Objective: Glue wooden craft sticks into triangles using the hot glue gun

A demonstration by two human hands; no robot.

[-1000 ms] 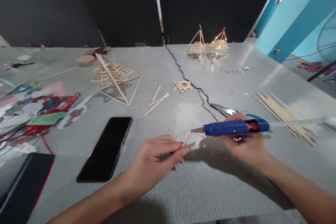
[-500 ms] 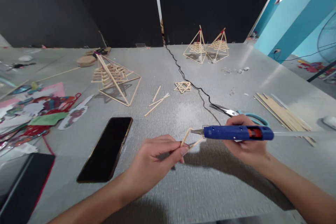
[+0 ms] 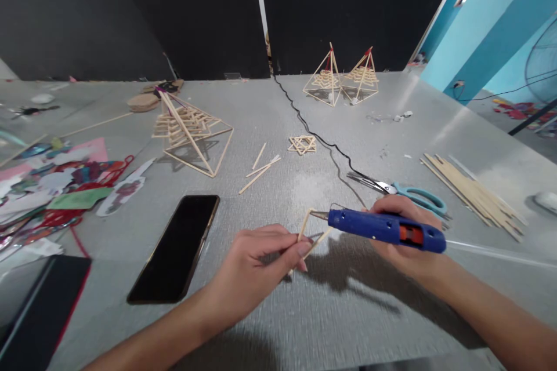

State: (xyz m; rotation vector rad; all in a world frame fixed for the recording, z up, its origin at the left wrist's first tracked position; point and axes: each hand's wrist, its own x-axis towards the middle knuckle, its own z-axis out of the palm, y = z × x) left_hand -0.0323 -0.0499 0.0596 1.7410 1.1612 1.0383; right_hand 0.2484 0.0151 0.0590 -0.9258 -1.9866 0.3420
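Observation:
Between thumb and fingers, my left hand [image 3: 265,258] pinches a small frame of thin wooden sticks [image 3: 321,242], partly hidden by the fingertips. My right hand [image 3: 402,232] is wrapped round a blue hot glue gun [image 3: 387,228] with a clear glue stick [image 3: 500,253] coming out of its back. The gun's metal nozzle is at the upper corner of the stick frame; whether it touches I cannot tell. Beyond my hands lies a star-shaped piece of sticks [image 3: 302,144], with several loose sticks [image 3: 260,174] to its left.
Light-blue-handled scissors [image 3: 420,197] lie just beyond my right hand, beside a black cord [image 3: 322,139]. Wooden strips [image 3: 474,191] lie at right. A phone [image 3: 176,249], paper scraps [image 3: 56,185] and a stick pyramid [image 3: 191,127] are at left; two pyramids [image 3: 331,78] stand at the back.
The glue gun has tilted, its rear end dropping, and its nozzle has shifted slightly left and up. The stick frame has turned a little in my left hand.

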